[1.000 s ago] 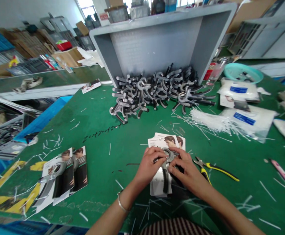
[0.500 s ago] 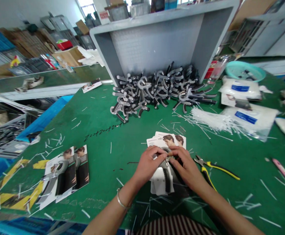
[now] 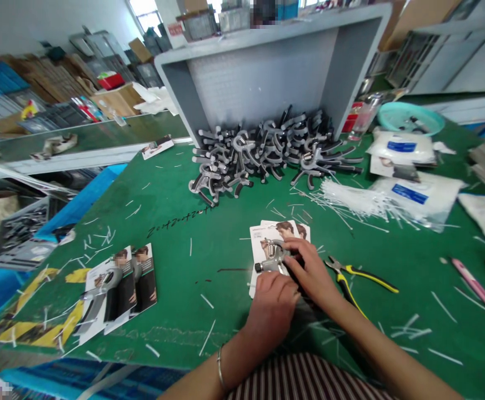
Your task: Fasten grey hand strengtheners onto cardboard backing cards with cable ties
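In the lower middle, a grey and black hand grip strengthener (image 3: pixel 276 256) lies over printed backing cards (image 3: pixel 263 232), its coil spring facing up. My left hand (image 3: pixel 270 305) is closed around the near end of its handles, which the fingers mostly hide. My right hand (image 3: pixel 309 269) grips it from the right, fingertips on the grey upper part. Just right of that hand, cutting pliers (image 3: pixel 348 272) with yellow and black handles lie with handles spread. To the left, two carded hand grips (image 3: pixel 111 291) overlap on the green table (image 3: pixel 175 328).
A tipped grey crate (image 3: pixel 263 72) spills a heap of hand grips (image 3: pixel 246 153) at the back. White cable ties (image 3: pixel 354 200), plastic bags (image 3: pixel 417 197), a turquoise bowl (image 3: pixel 411 118) and a pink cutter (image 3: pixel 479 291) occupy the right. Cut tie scraps litter the table.
My left hand has moved down and nearer, from the top of the hand grip to its handle end. The grip has turned, with its spring now showing. The right hand stays on it.
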The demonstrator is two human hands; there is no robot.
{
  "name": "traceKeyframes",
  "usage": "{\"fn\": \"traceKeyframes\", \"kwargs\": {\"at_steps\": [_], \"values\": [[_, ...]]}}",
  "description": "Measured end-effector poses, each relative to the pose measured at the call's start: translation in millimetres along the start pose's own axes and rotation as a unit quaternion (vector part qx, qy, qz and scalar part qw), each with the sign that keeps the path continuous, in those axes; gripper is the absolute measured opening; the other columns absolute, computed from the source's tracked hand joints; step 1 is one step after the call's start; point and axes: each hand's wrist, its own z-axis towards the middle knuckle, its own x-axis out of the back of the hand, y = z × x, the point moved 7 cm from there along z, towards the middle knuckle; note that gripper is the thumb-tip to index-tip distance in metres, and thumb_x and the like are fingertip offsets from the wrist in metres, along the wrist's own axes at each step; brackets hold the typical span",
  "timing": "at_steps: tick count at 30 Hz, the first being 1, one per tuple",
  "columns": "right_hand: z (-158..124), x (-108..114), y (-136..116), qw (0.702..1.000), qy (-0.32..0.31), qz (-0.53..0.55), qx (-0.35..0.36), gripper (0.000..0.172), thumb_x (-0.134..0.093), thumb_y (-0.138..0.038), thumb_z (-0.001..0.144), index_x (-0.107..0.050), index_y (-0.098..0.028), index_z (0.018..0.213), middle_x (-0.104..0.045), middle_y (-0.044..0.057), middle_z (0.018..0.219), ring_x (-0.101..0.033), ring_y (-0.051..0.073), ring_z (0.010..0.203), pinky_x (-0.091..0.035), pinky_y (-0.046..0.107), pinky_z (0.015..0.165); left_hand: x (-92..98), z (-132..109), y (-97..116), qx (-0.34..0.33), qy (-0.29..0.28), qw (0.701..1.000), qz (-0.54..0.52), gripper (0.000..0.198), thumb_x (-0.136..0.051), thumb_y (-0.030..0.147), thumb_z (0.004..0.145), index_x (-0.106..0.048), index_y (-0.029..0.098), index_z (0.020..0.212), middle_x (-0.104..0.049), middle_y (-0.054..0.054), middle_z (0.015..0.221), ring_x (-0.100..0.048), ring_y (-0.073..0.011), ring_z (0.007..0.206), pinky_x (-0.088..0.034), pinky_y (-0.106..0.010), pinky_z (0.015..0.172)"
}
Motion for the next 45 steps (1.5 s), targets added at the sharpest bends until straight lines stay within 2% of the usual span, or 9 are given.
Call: {"fn": "traceKeyframes", "kwargs": {"at_steps": [3, 5, 8, 13, 19, 23, 30, 37, 45], "values": [[-18, 11, -12, 0.998, -0.058, -0.033, 0.01, 0.011, -0.051, -0.025, 0.096, -0.062, -0.023, 0.099, -0.066, 0.007, 0.104, -0.056, 0.024, 0.102, -0.043, 0.041, 0.09, 25.9, -14, -16, 0.115, 0.061, 0.991, 0.01, 0.057, -0.067, 0.053, 0.081, -0.052, 0.015, 0.121, -0.059, -0.017, 0.119, -0.052, -0.0337, 0.11, -0.04, -0.052, 0.095], [-33, 10, -24, 0.987, -0.135, -0.078, 0.04, 0.014, -0.049, -0.024, 0.097, -0.063, -0.022, 0.093, -0.066, 0.006, 0.091, -0.055, 0.023, 0.09, -0.043, 0.039, 0.082, 33.0, -24, -26, 0.16, 0.053, 0.985, 0.018, 0.065, -0.072, 0.058, 0.074, -0.052, 0.014, 0.119, -0.059, -0.016, 0.114, -0.054, -0.034, 0.103, -0.042, -0.052, 0.089], [-48, -2, -41, 0.96, -0.198, -0.176, 0.089, 0.011, -0.055, -0.021, 0.094, -0.065, -0.02, 0.09, -0.066, 0.008, 0.085, -0.052, 0.026, 0.085, -0.041, 0.041, 0.078, 30.4, -32, -35, 0.18, 0.009, 0.984, 0.002, 0.047, -0.073, 0.042, 0.078, -0.054, 0.015, 0.111, -0.06, -0.012, 0.105, -0.054, -0.0306, 0.097, -0.045, -0.048, 0.086], [-44, -27, -57, 0.929, -0.194, -0.285, 0.13, 0.014, -0.058, -0.013, 0.089, -0.063, -0.017, 0.077, -0.065, 0.012, 0.078, -0.05, 0.028, 0.08, -0.037, 0.042, 0.073, 31.4, -25, -43, 0.161, -0.014, 0.986, -0.046, 0.016, -0.062, 0.014, 0.08, -0.059, 0.016, 0.095, -0.061, -0.009, 0.091, -0.057, -0.0258, 0.091, -0.048, -0.043, 0.085], [-39, -24, -43, 0.97, -0.193, -0.127, 0.081, 0.011, -0.057, -0.019, 0.093, -0.065, -0.021, 0.085, -0.068, 0.006, 0.081, -0.053, 0.024, 0.08, -0.04, 0.037, 0.073, 36.4, -33, -69, 0.167, -0.023, 0.963, -0.211, 0.023, -0.062, 0.015, 0.086, -0.065, 0.021, 0.107, -0.07, -0.006, 0.102, -0.065, -0.0188, 0.092, -0.052, -0.034, 0.086], [-35, -17, -34, 0.984, -0.17, -0.033, 0.051, 0.009, -0.058, -0.024, 0.094, -0.066, -0.024, 0.091, -0.07, 0.003, 0.088, -0.057, 0.023, 0.087, -0.044, 0.037, 0.079, 33.9, -33, -78, 0.175, 0.023, 0.95, -0.258, 0.011, -0.063, 0.021, 0.088, -0.07, 0.022, 0.097, -0.074, -0.004, 0.094, -0.068, -0.0183, 0.091, -0.053, -0.031, 0.085], [-24, -12, -38, 0.991, -0.125, -0.045, 0.02, 0.008, -0.06, -0.027, 0.093, -0.066, -0.023, 0.09, -0.069, 0.004, 0.085, -0.059, 0.023, 0.085, -0.045, 0.036, 0.076, 24.2, -12, -63, 0.167, 0.048, 0.942, -0.288, 0.006, -0.066, 0.02, 0.087, -0.068, 0.02, 0.092, -0.072, -0.001, 0.088, -0.067, -0.0148, 0.083, -0.051, -0.026, 0.081], [-34, -6, -35, 0.976, -0.186, -0.094, 0.065, 0.01, -0.058, -0.025, 0.094, -0.061, -0.022, 0.086, -0.065, 0.003, 0.083, -0.052, 0.023, 0.082, -0.039, 0.037, 0.078, 26.1, -12, -61, 0.172, 0.029, 0.931, -0.319, 0.005, -0.067, 0.016, 0.086, -0.07, 0.019, 0.089, -0.072, -0.001, 0.086, -0.066, -0.015, 0.083, -0.05, -0.025, 0.08], [-36, -6, -33, 0.974, -0.191, -0.101, 0.072, 0.013, -0.056, -0.024, 0.096, -0.061, -0.019, 0.085, -0.064, 0.004, 0.082, -0.05, 0.022, 0.083, -0.036, 0.036, 0.078, 21.9, -13, -64, 0.189, 0.038, 0.927, -0.323, 0.006, -0.069, 0.014, 0.083, -0.07, 0.019, 0.087, -0.072, -0.002, 0.085, -0.066, -0.0152, 0.082, -0.049, -0.025, 0.079]]}}
